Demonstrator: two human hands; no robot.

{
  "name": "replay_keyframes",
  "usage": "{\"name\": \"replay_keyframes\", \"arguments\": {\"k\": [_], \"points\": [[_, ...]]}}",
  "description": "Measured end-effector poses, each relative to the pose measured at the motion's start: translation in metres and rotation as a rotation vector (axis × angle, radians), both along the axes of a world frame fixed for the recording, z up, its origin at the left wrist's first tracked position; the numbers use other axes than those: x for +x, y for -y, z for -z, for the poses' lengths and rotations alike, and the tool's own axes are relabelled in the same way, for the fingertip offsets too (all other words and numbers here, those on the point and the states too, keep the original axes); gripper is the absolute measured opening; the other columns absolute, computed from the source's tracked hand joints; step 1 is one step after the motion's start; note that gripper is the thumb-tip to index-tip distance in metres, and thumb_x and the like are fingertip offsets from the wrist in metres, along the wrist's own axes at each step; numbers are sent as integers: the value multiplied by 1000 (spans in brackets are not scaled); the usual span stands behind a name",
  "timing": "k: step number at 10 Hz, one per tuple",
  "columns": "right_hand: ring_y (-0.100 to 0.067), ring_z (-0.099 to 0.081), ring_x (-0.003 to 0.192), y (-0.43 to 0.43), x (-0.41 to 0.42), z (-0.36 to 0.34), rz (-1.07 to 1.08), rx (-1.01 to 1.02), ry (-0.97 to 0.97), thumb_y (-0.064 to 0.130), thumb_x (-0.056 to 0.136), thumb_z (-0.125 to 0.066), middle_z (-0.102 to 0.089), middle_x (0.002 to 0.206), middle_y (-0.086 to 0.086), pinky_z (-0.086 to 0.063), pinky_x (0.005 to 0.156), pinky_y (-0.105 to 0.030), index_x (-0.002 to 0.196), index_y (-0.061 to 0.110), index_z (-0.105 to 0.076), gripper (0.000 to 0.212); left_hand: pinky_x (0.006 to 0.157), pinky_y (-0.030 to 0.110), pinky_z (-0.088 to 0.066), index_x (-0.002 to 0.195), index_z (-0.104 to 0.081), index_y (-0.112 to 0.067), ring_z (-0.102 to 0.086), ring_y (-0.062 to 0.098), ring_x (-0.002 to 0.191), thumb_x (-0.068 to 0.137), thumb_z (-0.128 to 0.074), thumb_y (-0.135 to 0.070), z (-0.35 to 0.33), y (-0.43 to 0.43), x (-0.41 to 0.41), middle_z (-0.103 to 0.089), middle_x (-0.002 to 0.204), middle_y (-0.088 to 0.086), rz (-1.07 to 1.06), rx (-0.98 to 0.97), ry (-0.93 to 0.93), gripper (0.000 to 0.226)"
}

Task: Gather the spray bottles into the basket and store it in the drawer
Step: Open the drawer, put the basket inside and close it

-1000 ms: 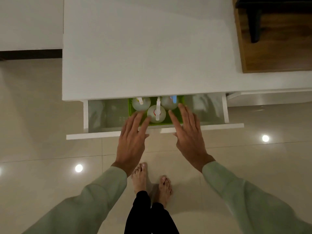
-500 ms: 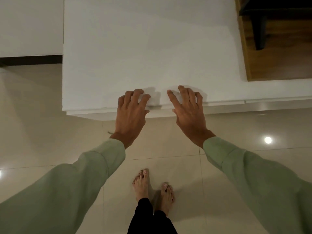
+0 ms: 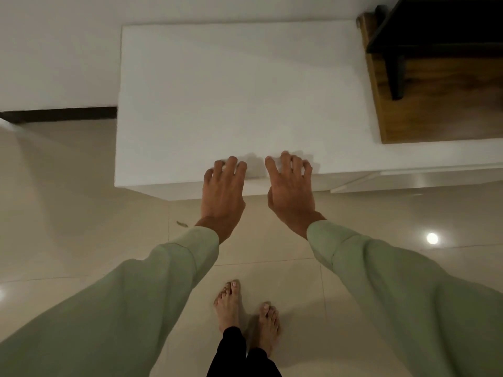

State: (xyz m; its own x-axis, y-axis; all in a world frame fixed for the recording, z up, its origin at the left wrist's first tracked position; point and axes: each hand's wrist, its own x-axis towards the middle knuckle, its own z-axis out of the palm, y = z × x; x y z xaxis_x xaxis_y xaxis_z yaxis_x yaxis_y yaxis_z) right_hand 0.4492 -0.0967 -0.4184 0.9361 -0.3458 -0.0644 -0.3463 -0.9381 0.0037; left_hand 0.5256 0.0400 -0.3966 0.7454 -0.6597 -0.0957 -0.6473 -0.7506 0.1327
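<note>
We had just pushed the drawer (image 3: pixel 285 186) shut, and the green basket with its spray bottles, in plain sight a second earlier, was now hidden inside the white cabinet (image 3: pixel 245 91). Our left hand (image 3: pixel 222 194) and right hand (image 3: pixel 291 191) rested spread and empty at its front edge. We judged the task essentially finished.

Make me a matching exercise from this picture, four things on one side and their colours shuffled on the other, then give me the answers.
Things:
1. cabinet top
2. sleeve
3. trouser legs
4. side table

Colours:
A. brown wood
B. white
C. black
D. pale green

Pairs: 1-B, 2-D, 3-C, 4-A
</note>
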Motion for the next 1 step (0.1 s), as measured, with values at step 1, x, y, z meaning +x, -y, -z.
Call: {"name": "replay_keyframes", "arguments": {"k": [1], "points": [[-37, -40, 127, 1, 0, -35, -9, 144, -161, 12, 76, -65, -40, 141, -17, -35, 106, -52, 141, 16, -38, 71, 101, 42, -43, 135, -42, -11, -41, 30, 132, 86, -62, -14, -29, -7, -1, -43, 145, 10, 27, 133, -147, 53]]}}
